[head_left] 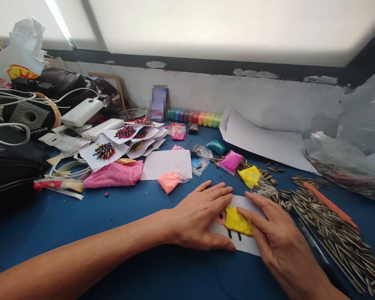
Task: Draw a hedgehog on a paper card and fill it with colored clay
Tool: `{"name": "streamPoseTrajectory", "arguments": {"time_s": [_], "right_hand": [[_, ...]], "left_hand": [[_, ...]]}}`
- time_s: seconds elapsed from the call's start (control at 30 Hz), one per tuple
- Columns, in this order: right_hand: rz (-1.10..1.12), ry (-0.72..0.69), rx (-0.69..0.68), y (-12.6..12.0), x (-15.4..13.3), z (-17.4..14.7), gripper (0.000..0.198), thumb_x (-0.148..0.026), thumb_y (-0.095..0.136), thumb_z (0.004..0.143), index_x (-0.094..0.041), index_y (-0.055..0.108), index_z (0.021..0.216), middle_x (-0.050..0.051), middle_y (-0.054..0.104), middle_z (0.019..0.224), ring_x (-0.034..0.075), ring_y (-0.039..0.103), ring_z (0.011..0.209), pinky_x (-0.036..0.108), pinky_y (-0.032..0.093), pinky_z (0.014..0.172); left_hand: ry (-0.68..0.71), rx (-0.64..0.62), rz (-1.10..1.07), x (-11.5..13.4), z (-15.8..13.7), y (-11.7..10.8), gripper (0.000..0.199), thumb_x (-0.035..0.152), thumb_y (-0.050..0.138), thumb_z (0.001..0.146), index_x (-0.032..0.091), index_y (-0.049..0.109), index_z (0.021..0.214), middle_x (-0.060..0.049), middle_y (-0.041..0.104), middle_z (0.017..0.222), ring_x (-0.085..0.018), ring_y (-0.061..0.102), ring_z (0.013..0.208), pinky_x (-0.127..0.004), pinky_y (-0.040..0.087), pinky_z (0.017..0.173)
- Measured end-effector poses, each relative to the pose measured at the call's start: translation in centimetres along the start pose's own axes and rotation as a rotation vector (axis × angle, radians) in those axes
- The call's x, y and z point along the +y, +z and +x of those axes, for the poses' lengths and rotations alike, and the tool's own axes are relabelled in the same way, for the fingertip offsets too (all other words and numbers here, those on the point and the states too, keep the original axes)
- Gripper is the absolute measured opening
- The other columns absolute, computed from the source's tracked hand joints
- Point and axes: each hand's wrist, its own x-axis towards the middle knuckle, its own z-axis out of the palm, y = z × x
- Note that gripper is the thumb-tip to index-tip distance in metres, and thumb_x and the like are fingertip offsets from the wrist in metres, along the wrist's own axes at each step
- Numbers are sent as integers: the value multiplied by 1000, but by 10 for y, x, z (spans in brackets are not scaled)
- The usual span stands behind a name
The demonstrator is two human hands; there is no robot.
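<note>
A white paper card (249, 246) lies on the blue table, bearing a flattened patch of yellow modelling clay (237, 221). At the patch's left end is a pink clay piece (220, 217) with a dark dot, and two short black strokes show below the yellow. My left hand (203, 218) rests flat on the card's left side, fingers stretched out, partly covering the pink piece. On the right, my right hand (276, 227) touches the yellow clay's right edge with its fingertips, fingers extended and holding nothing visible. Its palm side is hidden.
Sunflower seeds (334, 241) spread at the right with an orange stick (331, 204). Bags of yellow clay (250, 176), magenta clay (231, 161) and orange clay (168, 182) lie beyond my hands. Finished cards (103, 152) pile near a pink cloth (114, 174). A blank card (175, 160) lies nearby.
</note>
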Motion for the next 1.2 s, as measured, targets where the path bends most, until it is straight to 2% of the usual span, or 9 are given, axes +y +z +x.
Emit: {"name": "streamPoseTrajectory", "arguments": {"time_s": [0.23,0.5,0.73,0.93,1.1,1.2], "right_hand": [[0,5,-9,-1,1,1,31,-12,44,91,-21,66,111,14,57,130,28,52,121,52,53,91],[43,-6,-21,-1,-5,15,31,-13,44,90,-20,66,110,15,59,130,29,55,120,53,55,89],[65,-22,-25,0,-7,22,30,-15,43,91,-22,70,102,13,64,125,29,58,118,53,55,89],[51,-15,3,0,-9,14,32,-15,45,91,-24,67,111,11,60,130,27,57,121,50,54,91],[47,-43,-12,-1,-9,10,37,-12,46,88,-26,68,114,11,58,132,28,53,124,51,51,94],[70,-7,-28,-2,-9,11,37,-13,45,90,-26,67,116,10,58,133,28,53,125,51,51,94]], "left_hand": [[12,-69,-6,-8,-2,-8,85,61,63,79,12,39,145,-13,28,156,-28,16,148,-44,9,122],[20,-48,13,-11,-3,-6,90,67,63,77,15,38,146,-14,26,157,-28,15,148,-46,8,121],[27,-27,3,-12,-3,-6,85,67,63,76,17,44,142,-12,27,157,-28,16,148,-47,10,121],[21,-23,-8,-13,-3,-5,87,66,65,75,16,42,143,-13,28,156,-30,17,147,-48,11,121],[21,-13,-12,-14,-3,-4,83,65,67,74,22,45,142,-11,28,157,-30,17,147,-48,11,120],[10,-4,-19,-14,-3,-4,82,65,68,73,24,46,140,-10,30,156,-30,19,147,-47,11,120]]}}
